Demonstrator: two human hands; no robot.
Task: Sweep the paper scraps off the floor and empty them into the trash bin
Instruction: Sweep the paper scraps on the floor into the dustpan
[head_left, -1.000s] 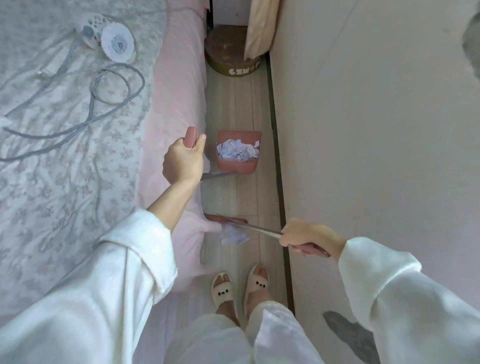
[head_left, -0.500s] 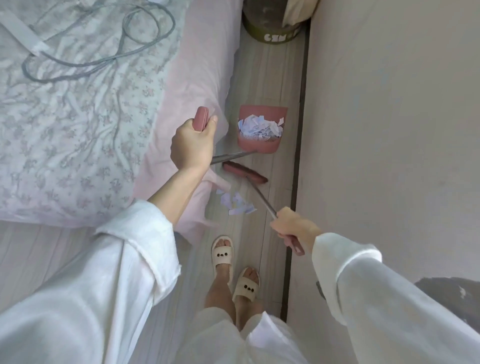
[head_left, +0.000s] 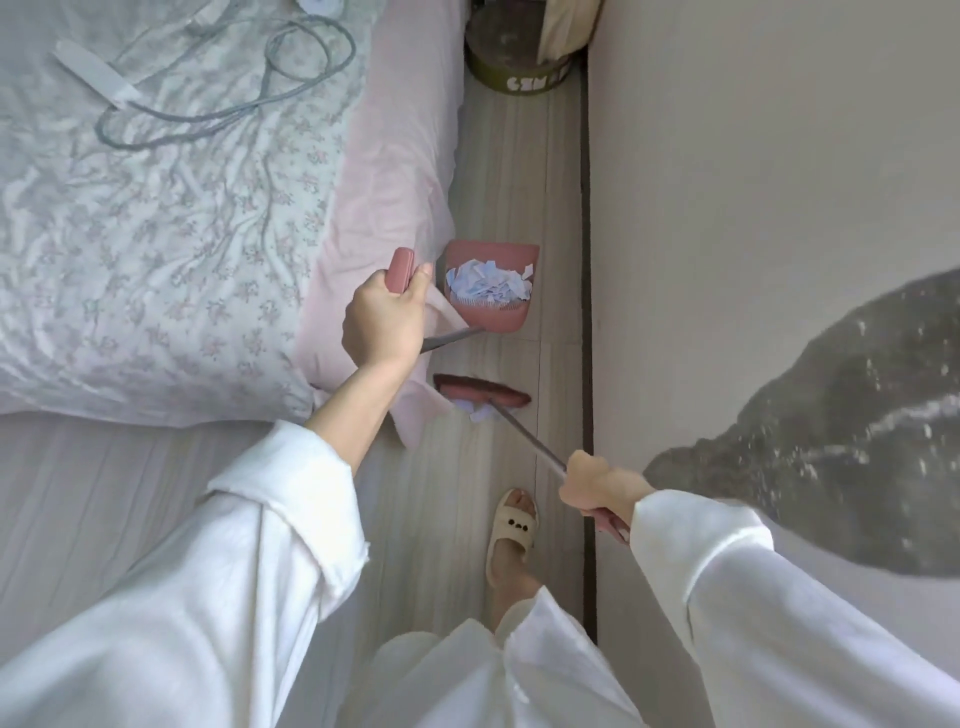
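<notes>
Sweeping is under way in the narrow strip of floor (head_left: 514, 156) between the bed (head_left: 182, 234) and the wall (head_left: 753, 182). The left hand (head_left: 382, 319) grips the pink dustpan handle (head_left: 401, 270); the dustpan (head_left: 491, 291) stands on the floor, already holding a heap of paper scraps (head_left: 488, 285). The right hand (head_left: 597, 486) is closed round the broom handle (head_left: 527, 436), with the broom head (head_left: 483, 392) just short of the pan. A few loose scraps (head_left: 480, 413) lie against the head on its near side. In my judgement, the next move calls for resetting the broom behind them and pushing them in. No trash bin is identifiable; a round container (head_left: 511, 62) is cut off at the top edge.
</notes>
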